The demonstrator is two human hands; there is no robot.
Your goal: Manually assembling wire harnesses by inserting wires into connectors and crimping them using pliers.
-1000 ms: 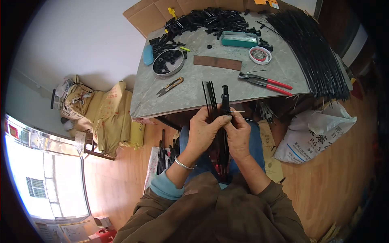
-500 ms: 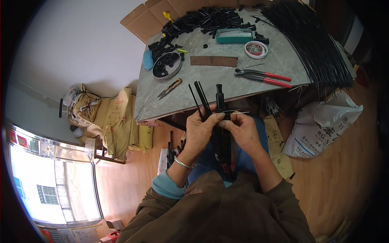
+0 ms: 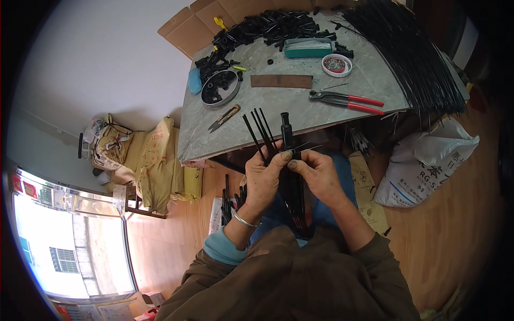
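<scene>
In front of my lap, both hands are closed around one piece: a black tubular fitting (image 3: 287,131) standing upright with thin black rods (image 3: 261,128) around it. My left hand (image 3: 262,179) wraps the rods and the fitting's lower part, thumb pressed to its side. Several rods fan up left of the fitting. My right hand (image 3: 323,179) pinches at the same spot, its thumb meeting the left thumb. Thin wire pieces (image 3: 310,147) stick out to the right above the right fingers. Below my hands the dark rods hang down toward my lap, and the fingers partly hide the joint.
On the grey table (image 3: 214,144) lie red-handled pincers (image 3: 350,101), thread snips (image 3: 225,117), a brown strip (image 3: 281,81), a teal box (image 3: 308,48), a round tin (image 3: 220,88), piled black fittings (image 3: 278,24) and long black rods (image 3: 407,59). A white sack (image 3: 428,163) stands right.
The fitting and rods have shifted slightly left, and the rods have spread further apart. The wires right of the fitting lie at a different angle. Both hands keep their hold.
</scene>
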